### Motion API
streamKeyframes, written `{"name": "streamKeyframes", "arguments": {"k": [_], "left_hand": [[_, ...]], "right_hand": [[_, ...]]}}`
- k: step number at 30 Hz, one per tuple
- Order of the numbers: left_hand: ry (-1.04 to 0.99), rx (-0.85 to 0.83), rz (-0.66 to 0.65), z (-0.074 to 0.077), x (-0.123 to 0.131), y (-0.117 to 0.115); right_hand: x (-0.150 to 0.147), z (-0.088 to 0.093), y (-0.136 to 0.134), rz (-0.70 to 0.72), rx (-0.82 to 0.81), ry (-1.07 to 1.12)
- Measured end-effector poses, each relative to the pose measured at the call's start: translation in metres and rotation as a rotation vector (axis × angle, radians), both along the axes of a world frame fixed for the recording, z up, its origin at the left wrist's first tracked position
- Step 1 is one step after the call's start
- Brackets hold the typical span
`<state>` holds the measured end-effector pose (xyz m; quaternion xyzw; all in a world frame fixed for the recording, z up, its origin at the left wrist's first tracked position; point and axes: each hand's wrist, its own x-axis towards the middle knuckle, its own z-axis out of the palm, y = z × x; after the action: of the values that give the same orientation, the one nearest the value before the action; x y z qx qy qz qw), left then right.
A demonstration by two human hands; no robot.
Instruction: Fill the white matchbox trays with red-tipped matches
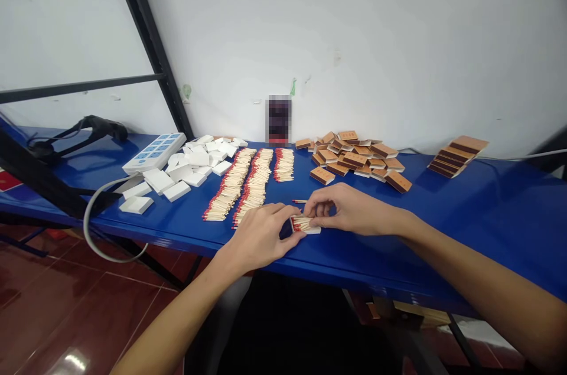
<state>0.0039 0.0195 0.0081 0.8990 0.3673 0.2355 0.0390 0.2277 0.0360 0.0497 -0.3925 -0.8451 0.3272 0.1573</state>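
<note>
Matchbox tray: in the head view it lies near the front edge of the blue desk, between the two hands, white, open at the top, with red-tipped matches inside.
Left hand: grip narrow, holding the tray at its left end, thumb on the near side and fingers on the far side.
Right hand: fingers curled in, grip narrow, thumb and fingertips at the matches in the tray; whether one is pinched cannot be told.
Loose match: just beyond the tray, close to the right fingertips, red head to the left.
Match rows: two long rows, one on the left and one in the middle, slant away from the person; a shorter row lies to their right, farther back.
White trays: heaped left of the rows, a few lying apart toward the front.
Brown sleeves: piled right of the rows, near the wall.
Sleeve stack: several together, tilted, farther right and well apart from the pile.
White box with blue squares: behind the tray heap, on its left.
Grey cable: loops over the desk's front edge at left.
</note>
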Motion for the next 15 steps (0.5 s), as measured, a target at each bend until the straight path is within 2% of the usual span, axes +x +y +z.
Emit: {"name": "streamKeyframes", "arguments": {"k": [3,13,15], "left_hand": [[-0.002,-0.011,-0.031,0.001,0.000,0.000],[0.033,-0.039,-0.047,0.004,0.000,0.000],[0.025,-0.044,-0.063,0.004,0.000,0.000]], "right_hand": [[-0.002,-0.004,0.000,-0.004,0.018,0.025],[-0.005,-0.010,0.004,-0.068,0.273,0.040],[-0.004,-0.012,0.007,-0.043,0.306,0.014]]}}
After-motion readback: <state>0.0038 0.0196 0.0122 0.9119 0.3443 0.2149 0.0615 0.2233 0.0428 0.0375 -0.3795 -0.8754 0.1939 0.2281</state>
